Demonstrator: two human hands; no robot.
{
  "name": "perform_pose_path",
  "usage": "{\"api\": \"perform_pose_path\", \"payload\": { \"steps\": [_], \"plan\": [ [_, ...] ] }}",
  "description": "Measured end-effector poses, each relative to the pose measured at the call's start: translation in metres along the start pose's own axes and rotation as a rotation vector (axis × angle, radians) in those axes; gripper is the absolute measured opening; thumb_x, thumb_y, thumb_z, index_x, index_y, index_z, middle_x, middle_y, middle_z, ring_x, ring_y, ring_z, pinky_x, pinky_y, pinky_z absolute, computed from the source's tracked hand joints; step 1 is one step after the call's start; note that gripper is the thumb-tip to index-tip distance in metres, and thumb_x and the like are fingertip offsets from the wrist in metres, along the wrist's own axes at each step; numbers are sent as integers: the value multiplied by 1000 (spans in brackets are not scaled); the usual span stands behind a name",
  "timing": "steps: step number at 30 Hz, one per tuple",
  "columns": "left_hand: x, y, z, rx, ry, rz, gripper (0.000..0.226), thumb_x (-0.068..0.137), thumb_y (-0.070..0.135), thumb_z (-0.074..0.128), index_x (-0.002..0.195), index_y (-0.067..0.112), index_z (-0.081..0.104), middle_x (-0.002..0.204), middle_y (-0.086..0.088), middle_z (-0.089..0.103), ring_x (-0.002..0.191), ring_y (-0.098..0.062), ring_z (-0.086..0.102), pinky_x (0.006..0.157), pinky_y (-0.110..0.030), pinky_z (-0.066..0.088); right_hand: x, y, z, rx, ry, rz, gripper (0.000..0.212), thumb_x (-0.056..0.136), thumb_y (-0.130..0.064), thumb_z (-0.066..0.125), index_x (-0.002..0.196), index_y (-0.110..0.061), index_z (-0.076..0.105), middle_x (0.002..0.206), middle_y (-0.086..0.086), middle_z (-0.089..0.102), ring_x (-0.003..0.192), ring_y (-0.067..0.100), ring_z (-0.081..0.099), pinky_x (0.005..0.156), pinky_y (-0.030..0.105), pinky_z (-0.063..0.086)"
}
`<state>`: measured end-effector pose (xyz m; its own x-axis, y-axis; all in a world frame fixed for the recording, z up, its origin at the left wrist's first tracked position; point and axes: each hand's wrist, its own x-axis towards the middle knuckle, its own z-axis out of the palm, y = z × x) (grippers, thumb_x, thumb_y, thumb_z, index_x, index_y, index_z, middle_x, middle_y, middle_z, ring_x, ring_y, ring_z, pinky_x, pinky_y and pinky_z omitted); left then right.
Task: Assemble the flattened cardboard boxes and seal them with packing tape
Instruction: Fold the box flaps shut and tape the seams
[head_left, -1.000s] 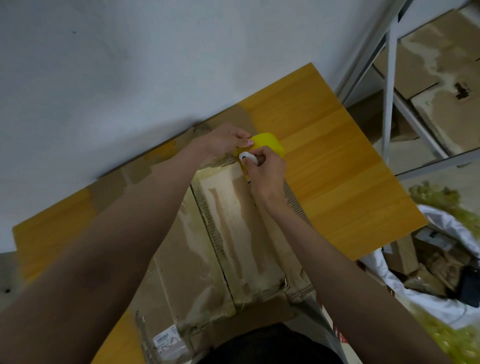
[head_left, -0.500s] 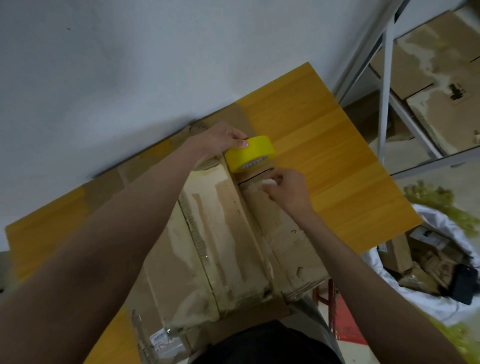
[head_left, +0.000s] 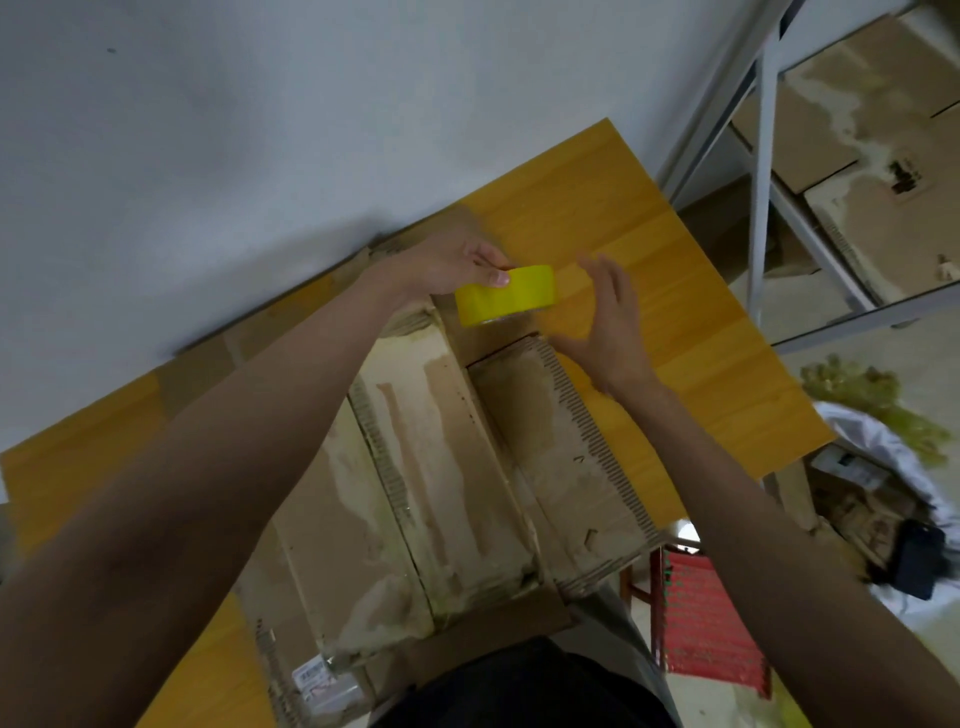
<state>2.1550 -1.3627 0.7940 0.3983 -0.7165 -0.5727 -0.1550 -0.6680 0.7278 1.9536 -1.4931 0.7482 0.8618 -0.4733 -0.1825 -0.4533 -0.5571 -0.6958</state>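
A worn cardboard box (head_left: 441, 467) stands on the yellow wooden table (head_left: 675, 312), its two top flaps folded shut with a seam running away from me. My left hand (head_left: 447, 265) grips a yellow roll of packing tape (head_left: 506, 293) above the box's far end, thumb on the roll's top. My right hand (head_left: 608, 322) hovers just right of the roll with fingers spread and straight, holding nothing. Old tape residue streaks the flaps.
Flattened cardboard (head_left: 208, 358) lies under the box against the white wall. A metal shelf frame (head_left: 758, 156) with cardboard boxes (head_left: 883, 156) stands to the right. On the floor lie a red item (head_left: 706, 623) and a white bag with rubbish (head_left: 883, 493).
My right hand has left the box's far flap edge and risen beside the roll, fingers now spread. My left hand has lifted the tape roll slightly to the right.
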Motion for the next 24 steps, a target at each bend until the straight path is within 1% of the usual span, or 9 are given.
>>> {"api": "perform_pose_path", "payload": {
  "steps": [2, 4, 6, 8, 10, 13, 15, 18, 24],
  "plan": [
    [-1, 19, 1, 97, -39, 50, 32, 89, 15, 73, 120, 6, 70, 105, -3, 72, 89, 1, 65, 87, -15, 49, 19, -27, -15, 35, -132, -105, 96, 75, -24, 85, 153, -13, 30, 156, 13, 29, 145, 30, 26, 110, 33, 26],
    [-6, 39, 3, 182, -68, 95, 27, 88, 16, 75, 114, 10, 73, 105, -2, 74, 93, -2, 65, 89, -22, 49, 28, -44, -32, 18, -310, -75, 88, 76, -25, 85, 149, -13, 39, 147, 10, 43, 133, 28, 43, 96, 26, 35],
    [-16, 55, 7, 236, -47, 137, 24, 84, 19, 79, 106, 13, 73, 98, 1, 75, 87, 2, 63, 82, -24, 48, 24, -50, -47, 32, -377, 2, 75, 75, -29, 86, 140, -12, 52, 132, 10, 56, 115, 24, 53, 85, 31, 41],
    [-29, 66, 13, 279, 86, 223, 38, 75, 25, 86, 106, 13, 68, 100, 5, 70, 87, 2, 58, 77, -24, 41, 9, -55, -54, 192, -371, 80, 68, 73, -35, 87, 129, -5, 61, 117, 16, 64, 100, 27, 59, 81, 45, 47],
    [-43, 69, 17, 351, 298, 284, 62, 66, 33, 91, 117, 12, 63, 115, 0, 58, 102, -8, 52, 86, -27, 40, -10, -59, -56, 338, -306, 133, 67, 74, -34, 86, 122, 4, 60, 112, 25, 65, 97, 35, 63, 81, 56, 52],
    [-67, 61, 26, 388, 434, 148, 83, 64, 50, 88, 133, 14, 58, 127, -6, 48, 118, -20, 48, 99, -34, 42, -35, -65, -51, 488, -259, 132, 36, 83, -24, 80, 110, -6, 66, 99, 19, 68, 86, 30, 63, 74, 61, 51],
    [-81, 52, 36, 339, 464, 88, 78, 66, 53, 86, 130, 15, 63, 127, -5, 54, 117, -19, 54, 100, -35, 45, -47, -70, -45, 547, -236, 137, 29, 88, -19, 75, 112, -6, 64, 96, 18, 65, 86, 34, 62, 74, 60, 52],
    [-103, 45, 50, 212, 537, 115, 59, 69, 47, 87, 119, 20, 72, 110, -1, 62, 105, -18, 61, 95, -40, 50, -61, -77, -37, 565, -191, 138, 25, 91, -15, 71, 110, -3, 61, 100, 28, 59, 94, 43, 59, 76, 62, 51],
    [-135, 41, 64, 177, 628, 185, 54, 65, 39, 90, 111, 17, 74, 101, 4, 55, 94, -13, 59, 87, -36, 50, -83, -82, -28, 520, -173, 91, 26, 89, -16, 73, 108, -2, 62, 99, 24, 61, 96, 44, 56, 78, 62, 49]
  ]
}}
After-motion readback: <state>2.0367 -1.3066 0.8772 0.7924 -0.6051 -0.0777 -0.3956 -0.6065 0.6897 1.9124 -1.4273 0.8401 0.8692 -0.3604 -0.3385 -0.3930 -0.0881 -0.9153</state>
